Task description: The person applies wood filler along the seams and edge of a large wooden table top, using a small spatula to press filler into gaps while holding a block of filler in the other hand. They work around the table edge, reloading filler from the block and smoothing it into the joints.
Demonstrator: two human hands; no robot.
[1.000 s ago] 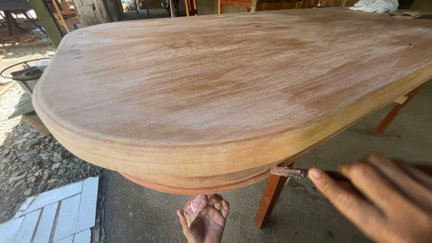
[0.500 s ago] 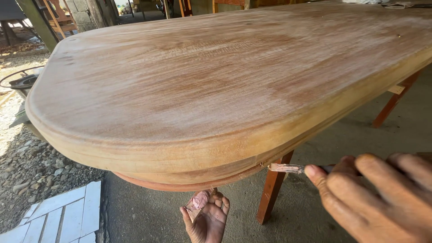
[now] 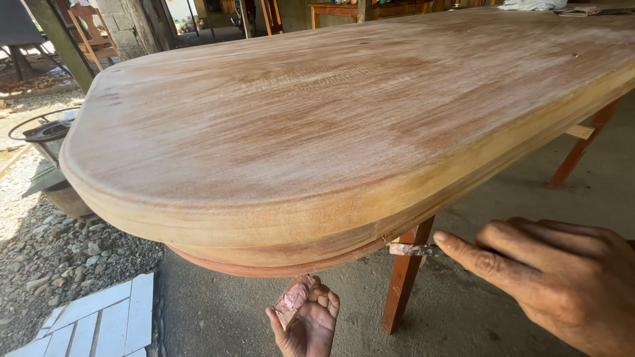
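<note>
1. Desk point(image 3: 317, 132): long wooden top with a rounded near end. Bare, pale and dusty across the face, more yellow along the thick rounded edge.
2. Under that edge, a thin reddish lip point(image 3: 264, 269) following the curve, with a dark seam between lip and edge.
3. Right hand point(image 3: 562, 277): low, just off the desk's near-right edge. Forefinger stretched out straight, other fingers point(image 3: 529, 241) bent close together, pinching a small flat blade point(image 3: 409, 249).
4. Blade: tip touching the seam under the desk edge, right beside the top of the near leg point(image 3: 405, 277). Smeared with pinkish paste.
5. Left hand point(image 3: 307, 324): below the desk's rounded end, palm up, fingers curled narrowly round a small scrap point(image 3: 294, 297) coated in the same pinkish paste. Clear of the desk, not touching it.
6. Progress, as a judgement: top face looks rubbed down already, with no finish on it. Paste work seems to be at the seam under the rim. Lip left of the blade looks clean of paste, so likely not yet reached there. Seam right of the blade hidden behind the hand, so cannot tell.
7. Around the desk: second leg point(image 3: 582, 149) far to the right, gravel point(image 3: 59, 251) and white tiles point(image 3: 92, 317) on the ground left of the rounded end, a dark pot point(image 3: 46, 135) farther left, a wooden chair point(image 3: 86, 26) well beyond.
</note>
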